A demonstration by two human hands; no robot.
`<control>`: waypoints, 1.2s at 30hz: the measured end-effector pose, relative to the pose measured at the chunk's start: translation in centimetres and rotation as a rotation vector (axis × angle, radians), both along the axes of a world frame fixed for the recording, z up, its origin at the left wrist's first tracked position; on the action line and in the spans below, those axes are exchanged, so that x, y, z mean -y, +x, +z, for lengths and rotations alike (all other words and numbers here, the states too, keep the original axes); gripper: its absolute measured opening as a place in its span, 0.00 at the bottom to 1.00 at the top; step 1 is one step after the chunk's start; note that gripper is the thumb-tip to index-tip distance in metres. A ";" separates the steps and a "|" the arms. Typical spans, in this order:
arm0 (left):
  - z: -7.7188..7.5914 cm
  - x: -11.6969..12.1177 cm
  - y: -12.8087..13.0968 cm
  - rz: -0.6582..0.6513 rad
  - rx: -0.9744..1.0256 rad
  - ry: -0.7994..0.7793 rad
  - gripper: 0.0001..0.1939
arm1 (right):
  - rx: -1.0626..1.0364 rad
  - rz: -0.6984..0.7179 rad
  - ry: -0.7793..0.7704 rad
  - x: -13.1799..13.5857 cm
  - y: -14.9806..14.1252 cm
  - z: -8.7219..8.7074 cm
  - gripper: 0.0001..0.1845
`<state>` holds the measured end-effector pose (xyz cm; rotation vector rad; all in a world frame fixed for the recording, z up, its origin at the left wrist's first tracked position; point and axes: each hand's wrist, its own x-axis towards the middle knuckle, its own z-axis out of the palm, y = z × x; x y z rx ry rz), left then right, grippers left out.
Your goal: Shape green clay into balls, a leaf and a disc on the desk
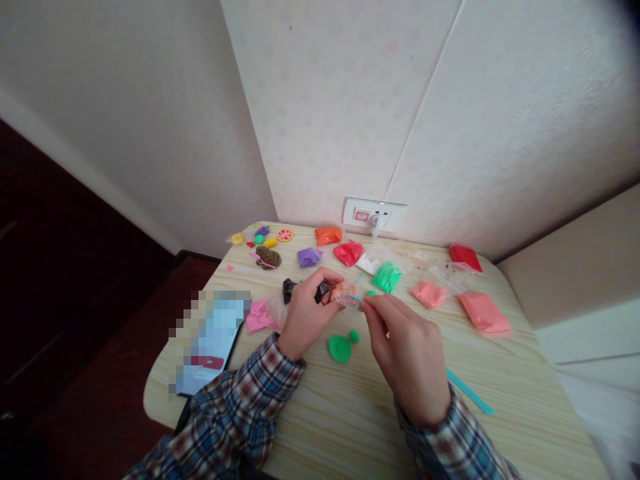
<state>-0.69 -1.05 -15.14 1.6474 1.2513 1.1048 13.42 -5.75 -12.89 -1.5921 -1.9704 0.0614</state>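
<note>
My left hand (306, 312) is closed around a small orange-pink lump of clay (343, 293) held above the wooden table (350, 413). My right hand (405, 353) pinches a thin teal tool (356, 298) whose tip touches the lump. A flat green clay disc (340, 349) and a small green ball (354, 336) lie on the table just below my hands. Both sleeves are plaid.
Bags of clay lie along the back: orange (328, 235), red (348, 253), purple (309, 257), green (387, 276), pink (429, 293), salmon (484, 312). Small clay figures (267, 257) sit at the back left. A phone (213, 343) lies at the left edge, a teal strip (470, 393) to the right. A wall socket (374, 215) is behind.
</note>
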 end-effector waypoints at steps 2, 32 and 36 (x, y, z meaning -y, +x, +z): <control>0.1 0.1 0.2 -0.003 0.078 -0.047 0.08 | -0.110 -0.006 0.034 0.0 -0.2 -0.3 0.14; -0.4 0.6 0.6 0.043 0.152 0.043 0.08 | 0.111 -0.065 -0.136 -0.2 0.2 2.5 0.14; -0.1 0.2 0.3 0.106 0.182 0.035 0.07 | -0.042 -0.101 -0.055 -1.2 -0.7 1.0 0.13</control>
